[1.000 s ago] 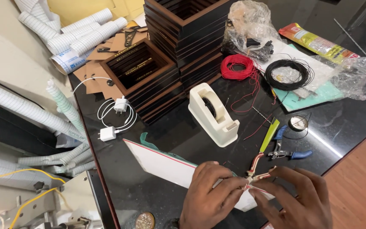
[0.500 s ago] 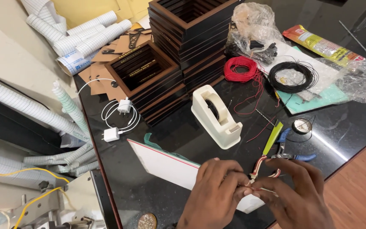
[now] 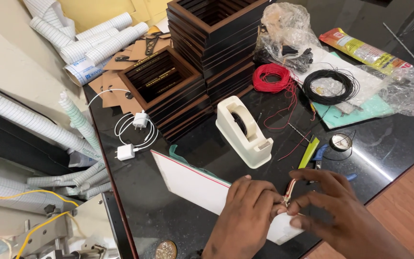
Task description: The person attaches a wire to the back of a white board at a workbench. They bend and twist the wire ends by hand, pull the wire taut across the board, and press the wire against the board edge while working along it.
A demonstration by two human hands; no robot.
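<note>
Left hand and right hand meeting at the near edge of the black table, fingertips of both pinched together on a small bundle of thin wires, over a white board, cream tape dispenser just beyond, red wire coil farther back.

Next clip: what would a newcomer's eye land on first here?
Probably the two hands at the bottom edge, left hand and right hand, pinching a small bundle of thin wires over a white board. Behind them a cream tape dispenser stands mid-table, with a red wire coil and stacked dark wooden frames further back.
</note>
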